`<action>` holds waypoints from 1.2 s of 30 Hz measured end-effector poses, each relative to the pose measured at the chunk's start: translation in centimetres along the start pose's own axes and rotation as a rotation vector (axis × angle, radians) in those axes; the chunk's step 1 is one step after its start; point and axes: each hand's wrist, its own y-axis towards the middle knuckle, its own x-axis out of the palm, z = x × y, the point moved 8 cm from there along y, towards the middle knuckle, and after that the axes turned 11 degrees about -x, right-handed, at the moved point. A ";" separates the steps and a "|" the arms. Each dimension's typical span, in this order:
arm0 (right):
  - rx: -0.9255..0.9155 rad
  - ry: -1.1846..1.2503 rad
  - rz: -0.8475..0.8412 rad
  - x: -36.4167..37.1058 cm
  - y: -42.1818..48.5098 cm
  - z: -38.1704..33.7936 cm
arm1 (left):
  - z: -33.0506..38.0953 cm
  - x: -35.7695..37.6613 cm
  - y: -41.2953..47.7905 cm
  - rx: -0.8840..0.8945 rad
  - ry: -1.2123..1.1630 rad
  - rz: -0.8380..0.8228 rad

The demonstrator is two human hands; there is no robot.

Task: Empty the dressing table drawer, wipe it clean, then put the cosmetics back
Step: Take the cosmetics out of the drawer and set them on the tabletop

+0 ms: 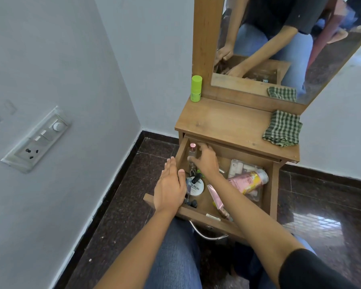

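A wooden dressing table stands in a corner, its tall mirror [279, 49] leaning back over a small counter [227, 122]. Below the counter the drawer [268, 184] is pulled fully out toward your knees, and it is where the cosmetics are, crowded together.

Your left grip [169, 186] is released: the fingers lie straight and flat against the drawer's left wall, with the thumb just inside. Your right grip [205, 161] reaches across to the back left corner and is grasping a small bottle with a rose cap.

A folded green checked cloth [282, 129] waits on the right of the counter. In the drawer, a pink and yellow tube [249, 181] lies on its side over a clear pouch at the right. A lime green bottle [196, 88] stands upright at the back left of the counter. A round compact [197, 186] sits near your left thumb among loose dark bits. The small bottle [192, 150] stands upright against the left wall.

Emptying looks barely begun. Lift the bottle straight up so it clears the counter's overhang, keep it upright, and set it beside the green bottle, well away from the cloth. Keep the left grip steadying the drawer. Take tall, tippable things first, then the flat ones.
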 end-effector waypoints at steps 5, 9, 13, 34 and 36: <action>-0.023 -0.040 -0.015 0.7 0.7 -0.4 | 0.1 0.0 0.1 -0.005 0.016 -0.004; -0.115 -0.071 0.010 0.1 0.3 -1.2 | 0.0 0.0 0.1 -0.019 0.028 -0.002; -0.272 -0.037 0.084 -2.6 0.2 -3.5 | 0.1 0.0 0.1 -0.012 0.029 -0.005; -0.058 0.244 0.305 -9.7 13.8 -3.5 | -0.3 0.3 0.3 -0.008 0.011 0.009; -0.039 0.260 0.348 -9.1 14.2 -2.8 | -0.3 0.3 0.3 -0.004 0.013 0.013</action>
